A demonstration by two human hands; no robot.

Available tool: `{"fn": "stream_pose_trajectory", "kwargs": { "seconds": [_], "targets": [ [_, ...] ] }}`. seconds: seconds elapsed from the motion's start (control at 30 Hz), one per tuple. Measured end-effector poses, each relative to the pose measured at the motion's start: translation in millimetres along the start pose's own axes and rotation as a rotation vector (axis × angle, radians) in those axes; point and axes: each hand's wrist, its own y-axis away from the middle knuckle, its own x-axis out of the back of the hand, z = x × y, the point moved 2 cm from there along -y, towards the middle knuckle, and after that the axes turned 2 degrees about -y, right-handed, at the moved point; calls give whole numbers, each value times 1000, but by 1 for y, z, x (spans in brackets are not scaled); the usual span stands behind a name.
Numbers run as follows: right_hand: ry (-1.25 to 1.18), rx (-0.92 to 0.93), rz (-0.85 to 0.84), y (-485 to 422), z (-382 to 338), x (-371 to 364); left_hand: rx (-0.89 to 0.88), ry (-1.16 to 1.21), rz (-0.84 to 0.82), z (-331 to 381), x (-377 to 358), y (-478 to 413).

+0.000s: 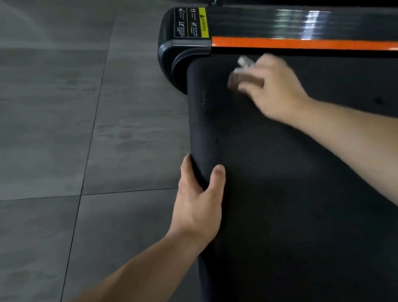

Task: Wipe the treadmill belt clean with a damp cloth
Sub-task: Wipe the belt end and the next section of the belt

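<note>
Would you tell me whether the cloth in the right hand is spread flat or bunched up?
Bunched up, though blurred: the cloth shows only as a small pale wad gripped in the right hand, over the belt.

I log the treadmill belt (285,203) as matte black, with a fine dotted emboss along its rounded end. I read the side rail (264,18) as glossy black with an orange stripe (304,42) on its lower edge; the warning label (191,24) black with white pictograms and a yellow band; the cloth (242,64) whitish, blurred; the floor (40,119) mottled grey tiles, darker seams.
</note>
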Motion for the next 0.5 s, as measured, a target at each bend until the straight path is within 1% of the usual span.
{"fn": "stream_pose_trajectory", "kwargs": {
  "seconds": [0.03,0.07,0.1,0.13,0.2,0.23,0.27,0.3,0.37,0.4,0.43,0.47,0.5],
  "targets": [
    [1,-158,55,-14,8,1,2,-4,0,1,-1,1],
    [-2,-266,110,-19,7,-1,0,-6,7,2,0,1],
    [-8,-276,115,-14,-2,-7,-2,-9,13,2,0,0],
    [-34,-202,85,0,-19,-12,-2,-9,15,1,0,0],
    [-149,20,-32,45,-50,-12,3,-15,7,1,0,0],
    [-194,87,-94,63,-53,-5,9,-23,4,2,0,0],
    [-186,121,-109,65,-49,2,11,-31,9,3,0,0],
    [-135,106,-77,55,-38,4,9,-38,15,4,0,1],
    [-44,-112,49,23,-14,6,11,-47,15,6,0,3],
    [-35,-202,80,16,-12,6,16,-45,14,7,0,5],
    [-34,-216,94,20,-18,1,26,-42,13,8,0,6],
    [-52,-159,68,34,-34,-3,44,-40,12,8,0,9],
    [-91,-55,24,56,-52,-3,62,-41,10,6,0,12]
  ]
}}
